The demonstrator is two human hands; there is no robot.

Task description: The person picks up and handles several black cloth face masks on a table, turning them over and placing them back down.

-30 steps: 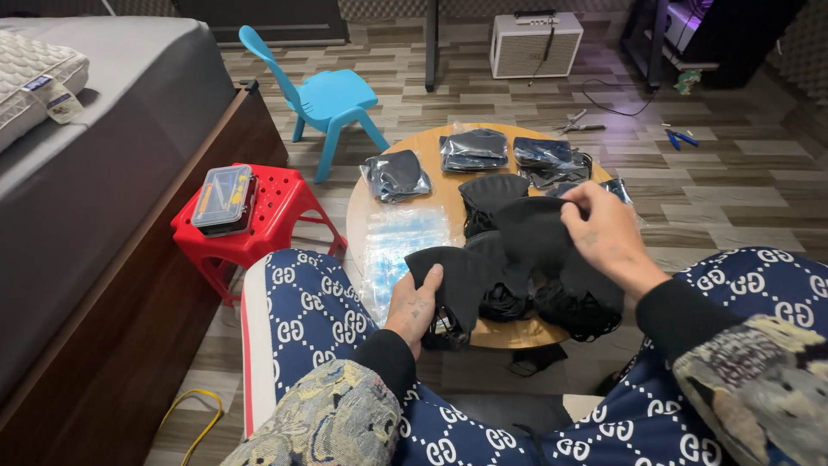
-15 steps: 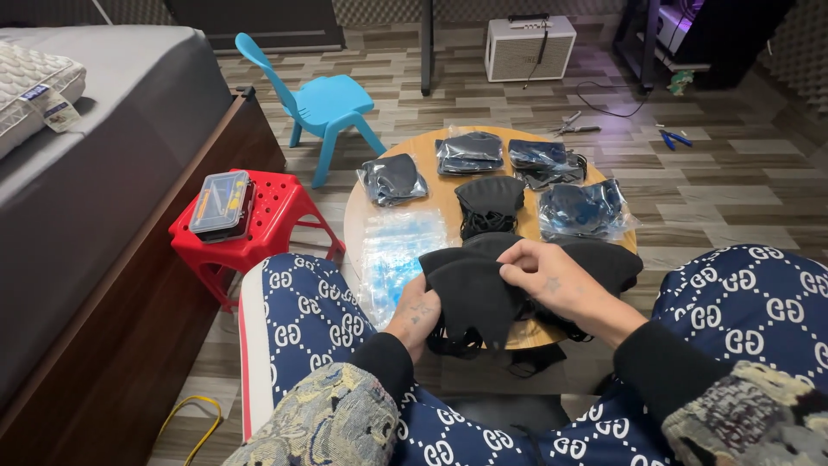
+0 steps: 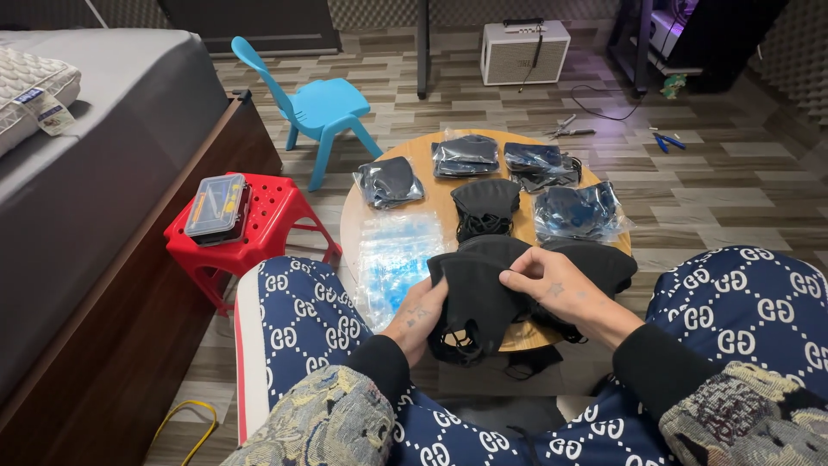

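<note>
I sit over a low round wooden table [image 3: 429, 152]. My left hand [image 3: 420, 312] grips the lower left side of a stack of black face masks [image 3: 477, 285] at the table's near edge. My right hand [image 3: 555, 283] pinches the stack's right side between thumb and fingers. Ear loops dangle under the stack. A loose pile of black masks [image 3: 486, 205] lies at the table's middle. Empty clear plastic bags [image 3: 395, 255] lie flat just left of my hands.
Bagged black masks sit along the table's far side: one pack [image 3: 389, 181] at left, two packs [image 3: 466, 155] [image 3: 536, 164] at the back, another [image 3: 578, 210] at right. A red stool [image 3: 268, 223] carrying a small case, a blue child's chair [image 3: 315, 108] and a bed [image 3: 103, 173] stand to the left.
My right hand came down from above the table's right side onto the mask stack. The masks, held spread before, are now gathered into a compact stack between both hands.
</note>
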